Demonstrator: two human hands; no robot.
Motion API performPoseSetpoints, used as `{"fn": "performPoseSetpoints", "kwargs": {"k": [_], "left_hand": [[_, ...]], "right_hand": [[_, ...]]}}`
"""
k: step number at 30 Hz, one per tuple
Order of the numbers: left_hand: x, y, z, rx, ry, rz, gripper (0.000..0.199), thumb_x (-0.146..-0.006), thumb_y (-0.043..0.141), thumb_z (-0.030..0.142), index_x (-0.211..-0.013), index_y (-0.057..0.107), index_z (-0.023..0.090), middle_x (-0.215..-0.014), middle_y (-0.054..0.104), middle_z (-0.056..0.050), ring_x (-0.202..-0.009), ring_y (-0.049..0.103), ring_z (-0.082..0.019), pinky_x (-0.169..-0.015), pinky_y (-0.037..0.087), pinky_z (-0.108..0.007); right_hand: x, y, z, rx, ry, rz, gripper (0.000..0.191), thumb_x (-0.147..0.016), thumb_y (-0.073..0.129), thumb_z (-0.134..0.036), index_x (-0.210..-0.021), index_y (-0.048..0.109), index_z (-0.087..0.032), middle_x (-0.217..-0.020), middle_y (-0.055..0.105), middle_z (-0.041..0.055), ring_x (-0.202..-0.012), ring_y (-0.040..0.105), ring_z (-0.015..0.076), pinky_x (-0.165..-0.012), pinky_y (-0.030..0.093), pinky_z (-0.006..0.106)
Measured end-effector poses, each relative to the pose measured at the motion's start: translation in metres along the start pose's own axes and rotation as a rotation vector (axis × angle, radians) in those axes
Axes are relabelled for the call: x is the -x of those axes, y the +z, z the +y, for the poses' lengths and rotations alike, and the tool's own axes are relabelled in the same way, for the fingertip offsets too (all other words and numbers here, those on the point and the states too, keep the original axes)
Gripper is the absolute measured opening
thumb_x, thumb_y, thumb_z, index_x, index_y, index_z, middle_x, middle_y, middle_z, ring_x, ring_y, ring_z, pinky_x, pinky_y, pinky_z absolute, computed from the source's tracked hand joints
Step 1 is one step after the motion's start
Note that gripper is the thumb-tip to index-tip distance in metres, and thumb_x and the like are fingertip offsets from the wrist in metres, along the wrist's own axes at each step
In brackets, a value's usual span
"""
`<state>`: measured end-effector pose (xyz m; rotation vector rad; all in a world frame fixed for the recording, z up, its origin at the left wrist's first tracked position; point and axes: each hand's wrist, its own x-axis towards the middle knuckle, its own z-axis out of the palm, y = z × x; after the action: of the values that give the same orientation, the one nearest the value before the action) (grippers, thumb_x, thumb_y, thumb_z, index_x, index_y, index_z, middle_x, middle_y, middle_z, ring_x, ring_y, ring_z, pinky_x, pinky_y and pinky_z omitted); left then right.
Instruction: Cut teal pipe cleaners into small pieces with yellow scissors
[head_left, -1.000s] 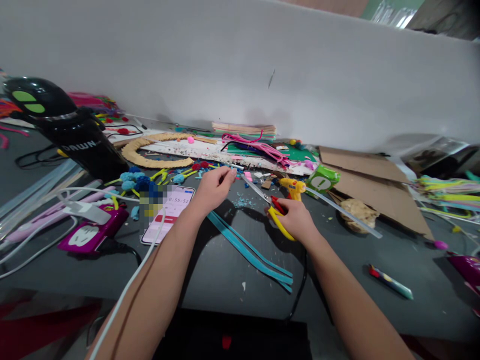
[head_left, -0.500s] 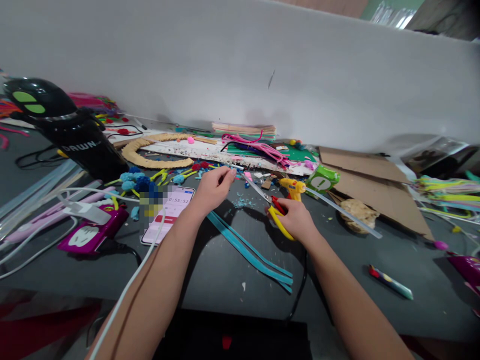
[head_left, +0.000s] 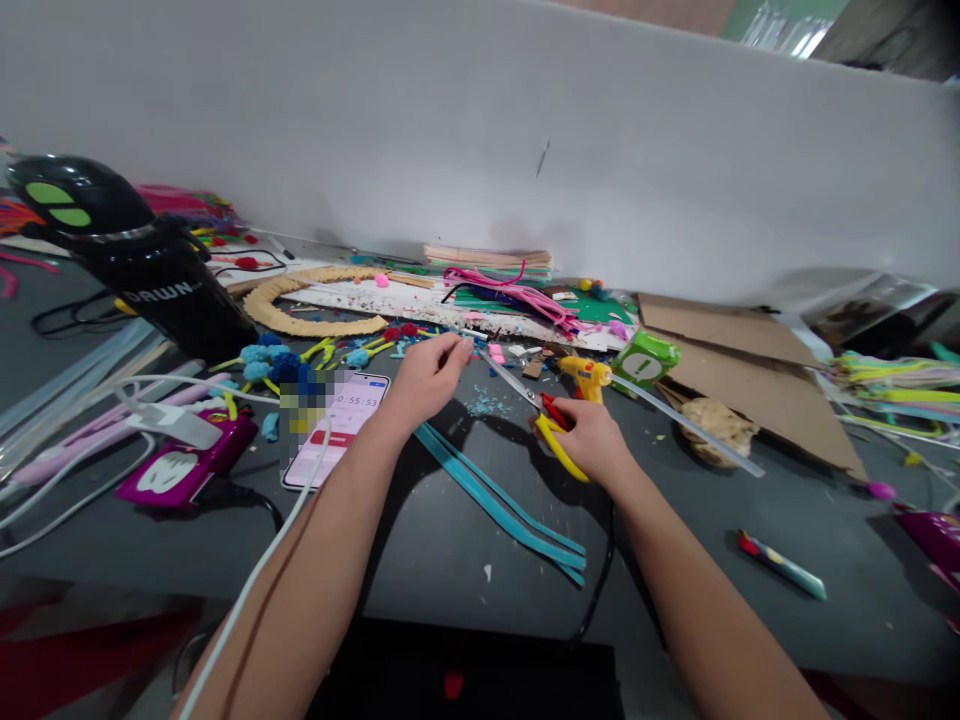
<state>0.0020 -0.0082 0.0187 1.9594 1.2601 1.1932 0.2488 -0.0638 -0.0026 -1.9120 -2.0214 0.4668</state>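
Observation:
My right hand (head_left: 591, 440) grips a pair of scissors (head_left: 556, 436) with red and yellow handles. Their blades point up and left, the tips close to my left hand (head_left: 435, 372). Thumb and fingers of that left hand are pinched together; whatever lies between them is too small to make out. Below the blades, small blue clippings (head_left: 487, 403) are scattered on the grey table. Several light blue fuzzy stems (head_left: 499, 500) lie between my forearms, slanting toward the table's front edge.
A phone (head_left: 341, 430) with a running timer and a black bottle (head_left: 161, 270) are at left, beside a purple power strip (head_left: 187, 460). Right of centre lie a yellow glue gun (head_left: 585, 376) with a long glue stick, a green packet (head_left: 643, 358), cardboard (head_left: 757, 400) and a cutter (head_left: 781, 565).
The phone's timer has advanced by one second. Both hands and the scissors stay almost in the same place.

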Motion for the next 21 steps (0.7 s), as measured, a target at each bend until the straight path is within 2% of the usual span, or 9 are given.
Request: {"fn": "performPoseSetpoints", "kwargs": {"k": [13,21], "left_hand": [[0.0001,0.0002,0.0009,-0.007,-0.002,0.007,0.04,-0.095,0.042,0.045,-0.064,0.043,0.019,-0.058,0.036,0.003,-0.057,0.035,-0.012,-0.055,0.025,-0.028],[0.0006,0.0005,-0.0001,-0.025,0.01,0.002,0.04,-0.096,0.041,0.044,-0.065,0.043,0.019,-0.059,0.037,0.003,-0.057,0.035,-0.012,-0.055,0.024,-0.028]], "right_hand": [[0.0005,-0.0016,0.0,-0.03,-0.018,0.011,0.033,-0.078,0.059,-0.053,-0.067,0.059,-0.021,-0.063,0.057,-0.001,-0.06,0.046,0.0141,-0.053,0.026,0.025],[-0.0002,0.0003,0.0004,-0.036,-0.027,-0.009,0.033,-0.078,0.059,-0.052,-0.068,0.062,-0.02,-0.063,0.057,-0.0003,-0.06,0.046,0.0143,-0.053,0.027,0.025]]}}
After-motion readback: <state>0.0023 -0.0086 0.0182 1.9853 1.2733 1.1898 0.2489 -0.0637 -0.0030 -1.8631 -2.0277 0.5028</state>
